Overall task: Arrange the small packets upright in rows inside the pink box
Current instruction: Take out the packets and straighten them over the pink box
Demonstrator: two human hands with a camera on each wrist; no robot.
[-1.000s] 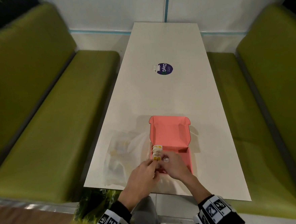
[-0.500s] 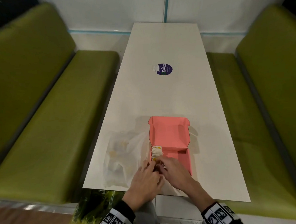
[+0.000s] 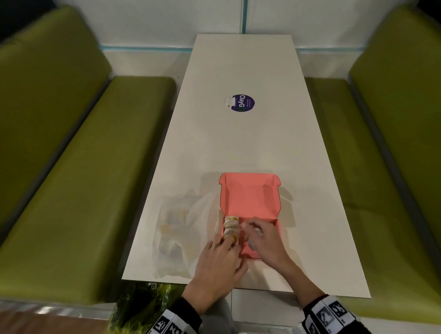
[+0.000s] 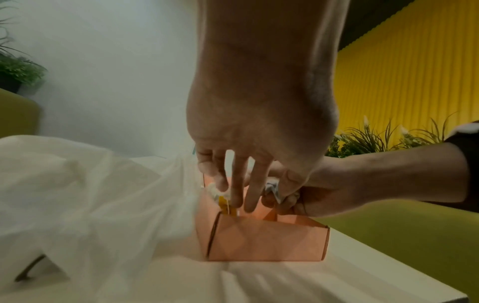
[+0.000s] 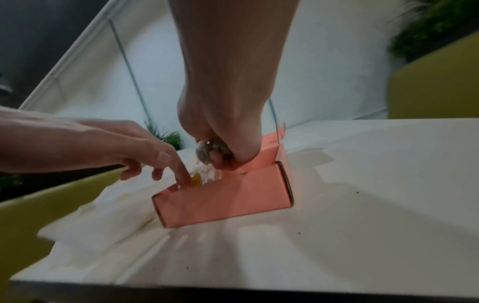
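The pink box (image 3: 250,198) stands open near the table's front edge, lid leaning back. A row of small white-and-yellow packets (image 3: 230,227) stands upright along its left wall. My left hand (image 3: 230,244) reaches in from the near side, its straight fingers (image 4: 234,196) pressing against the near end of the row (image 4: 220,194). My right hand (image 3: 247,230) hovers over the middle of the box, fingers curled round a small bunch of packets (image 5: 207,153), also seen crumpled in its grip (image 4: 272,187). The box floor under both hands is hidden.
A clear plastic bag (image 3: 177,237) with more packets lies left of the box, touching it. A round purple sticker (image 3: 241,103) sits mid-table. Green benches (image 3: 72,190) flank the white table (image 3: 308,212); its front edge is just below my wrists.
My right hand has shifted right and farther over the box with its packets. The left fingers stay at the near end of the row.
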